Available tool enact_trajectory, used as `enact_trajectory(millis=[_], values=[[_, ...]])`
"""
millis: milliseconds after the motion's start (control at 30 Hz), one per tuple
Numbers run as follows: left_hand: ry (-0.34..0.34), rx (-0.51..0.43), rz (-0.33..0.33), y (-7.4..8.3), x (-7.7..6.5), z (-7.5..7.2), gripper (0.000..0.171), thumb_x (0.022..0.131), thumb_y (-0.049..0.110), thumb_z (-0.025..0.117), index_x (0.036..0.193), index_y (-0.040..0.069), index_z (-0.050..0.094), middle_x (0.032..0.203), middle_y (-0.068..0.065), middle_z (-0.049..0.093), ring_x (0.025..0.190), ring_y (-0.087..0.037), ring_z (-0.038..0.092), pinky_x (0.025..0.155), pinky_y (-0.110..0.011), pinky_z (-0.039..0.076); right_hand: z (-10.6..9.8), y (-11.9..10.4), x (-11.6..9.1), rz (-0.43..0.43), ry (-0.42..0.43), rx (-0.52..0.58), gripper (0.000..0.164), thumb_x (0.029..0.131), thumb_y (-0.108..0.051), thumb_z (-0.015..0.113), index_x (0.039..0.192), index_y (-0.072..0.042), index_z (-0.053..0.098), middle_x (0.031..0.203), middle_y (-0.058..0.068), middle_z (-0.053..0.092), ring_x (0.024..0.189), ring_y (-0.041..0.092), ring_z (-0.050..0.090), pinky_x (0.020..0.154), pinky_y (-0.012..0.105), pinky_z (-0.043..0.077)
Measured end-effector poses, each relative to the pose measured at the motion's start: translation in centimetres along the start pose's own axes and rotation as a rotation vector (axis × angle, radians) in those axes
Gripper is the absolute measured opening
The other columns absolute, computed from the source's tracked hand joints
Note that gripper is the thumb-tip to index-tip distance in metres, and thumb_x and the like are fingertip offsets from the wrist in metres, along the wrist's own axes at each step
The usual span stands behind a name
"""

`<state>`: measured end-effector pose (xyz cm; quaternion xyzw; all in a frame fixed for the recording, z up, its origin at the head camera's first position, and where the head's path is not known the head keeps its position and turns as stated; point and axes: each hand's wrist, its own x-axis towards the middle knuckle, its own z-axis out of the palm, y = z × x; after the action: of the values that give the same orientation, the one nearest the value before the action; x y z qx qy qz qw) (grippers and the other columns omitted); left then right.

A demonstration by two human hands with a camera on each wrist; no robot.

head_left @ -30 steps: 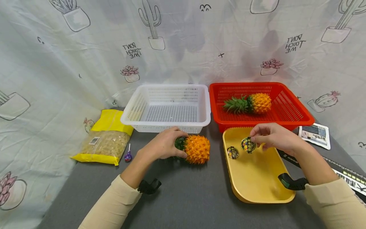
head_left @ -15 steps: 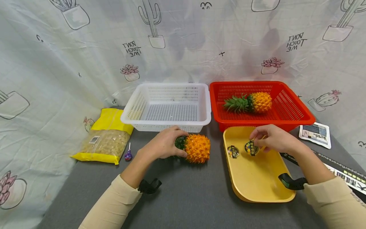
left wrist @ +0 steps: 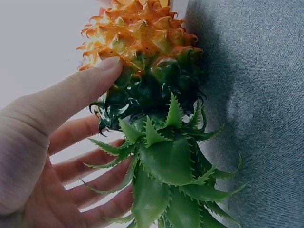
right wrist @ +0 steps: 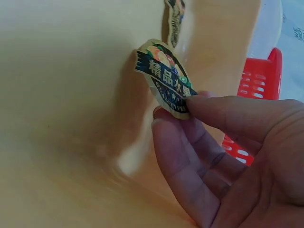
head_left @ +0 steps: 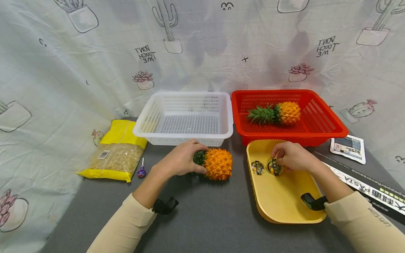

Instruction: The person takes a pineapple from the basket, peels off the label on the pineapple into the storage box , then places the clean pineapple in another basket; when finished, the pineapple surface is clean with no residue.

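Observation:
My left hand (head_left: 181,158) grips a toy-like orange pineapple (head_left: 219,164) that lies on the grey table. In the left wrist view the thumb (left wrist: 102,69) presses the pineapple's spiky body, and the other fingers pass behind its green leaves (left wrist: 166,166). Over the yellow tray (head_left: 284,207), my right hand (head_left: 294,157) pinches a round fruit sticker (head_left: 274,167) between thumb and fingers. The right wrist view has this sticker (right wrist: 166,78) tilted, its printed face showing. A second round sticker (head_left: 257,168) lies in the tray to its left.
Behind stand a white basket (head_left: 182,136) and a red basket (head_left: 291,135) with another pineapple (head_left: 287,113) in it. At left are a yellow bag of pasta (head_left: 115,156) and a lollipop (head_left: 141,172). A white pouch (head_left: 348,149) and a black-and-white pack (head_left: 364,186) lie right.
My right hand, with the sticker pinched, has moved a little left and lower over the yellow tray. The left hand and its pineapple have stayed put.

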<state>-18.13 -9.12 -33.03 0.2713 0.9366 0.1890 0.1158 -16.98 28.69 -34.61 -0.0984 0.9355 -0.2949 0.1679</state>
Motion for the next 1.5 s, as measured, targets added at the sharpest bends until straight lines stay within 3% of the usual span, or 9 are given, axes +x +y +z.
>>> enact_trajectory(millis=[300,533,700,967,1200,1500], values=[[0.003,-0.005,0.005,0.0,0.0,0.0,0.073,0.081,0.041,0.088,0.144,0.018,0.061,0.139,-0.005,0.059,0.125,-0.028,0.059,0.106,-0.051,0.049,0.3,0.0,0.1,-0.013,0.038,-0.096,0.014,0.088,0.002,0.067,0.101,-0.001,0.069,0.083,0.009,0.068,0.058,0.017,0.061,0.056,0.032,0.054],[0.002,-0.006,-0.001,-0.1,0.1,0.1,0.072,0.081,0.041,0.088,0.144,0.018,0.061,0.138,-0.004,0.060,0.124,-0.027,0.059,0.105,-0.050,0.050,0.1,0.1,0.2,-0.044,0.065,-0.177,0.015,0.085,-0.002,0.073,0.099,-0.004,0.071,0.086,0.008,0.071,0.078,0.023,0.059,0.065,0.032,0.048],[0.004,-0.005,-0.001,-0.1,0.0,0.0,0.072,0.081,0.041,0.088,0.144,0.018,0.061,0.138,-0.004,0.060,0.125,-0.027,0.059,0.106,-0.051,0.049,-0.1,-0.4,0.2,-0.063,0.067,-0.169,0.015,0.088,-0.008,0.074,0.102,-0.004,0.072,0.091,0.008,0.073,0.086,0.026,0.064,0.071,0.036,0.051],[0.006,-0.004,-0.001,0.0,-0.1,0.0,0.072,0.081,0.041,0.088,0.144,0.018,0.061,0.135,-0.003,0.060,0.122,-0.026,0.059,0.104,-0.049,0.050,-0.6,-2.0,-0.1,-0.127,0.144,-0.109,0.022,0.092,-0.016,0.075,0.110,-0.005,0.072,0.099,0.008,0.074,0.094,0.026,0.068,0.081,0.043,0.055],[0.012,-0.004,-0.004,0.1,-0.2,0.0,0.072,0.081,0.041,0.088,0.144,0.018,0.061,0.136,-0.003,0.060,0.123,-0.026,0.059,0.105,-0.049,0.050,-1.2,-4.0,-0.3,-0.134,0.190,-0.043,0.027,0.096,-0.021,0.073,0.119,-0.007,0.070,0.111,0.011,0.074,0.103,0.030,0.069,0.091,0.052,0.055],[0.023,-0.002,0.005,-0.2,-0.1,0.3,0.073,0.081,0.042,0.088,0.144,0.018,0.061,0.137,-0.003,0.060,0.126,-0.026,0.058,0.108,-0.049,0.048,-0.4,-6.7,0.4,-0.203,0.168,-0.026,0.034,0.096,-0.021,0.073,0.129,-0.013,0.065,0.120,0.012,0.072,0.110,0.031,0.067,0.094,0.054,0.053]])
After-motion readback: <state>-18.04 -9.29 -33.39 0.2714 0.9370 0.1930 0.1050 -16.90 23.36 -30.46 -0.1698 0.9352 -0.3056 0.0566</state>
